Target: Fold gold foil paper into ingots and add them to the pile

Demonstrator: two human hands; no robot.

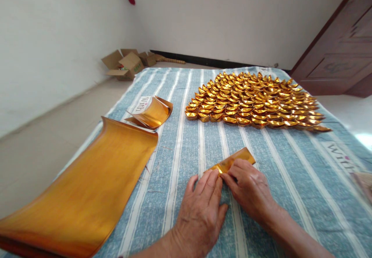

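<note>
Left hand [200,207] palm-down, can't tell its grip; right hand [251,184] at 2 o'clock pinches gold strip [231,159], 8 o'clock end mostly hidden.

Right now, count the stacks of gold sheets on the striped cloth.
2: a large stack at the left, running past the picture's lower edge, and a smaller curled stack just beyond it. Layers within each may be hidden.

Sheets [87,184] lie left of the strip [231,160], boats [247,101] behind it
</note>
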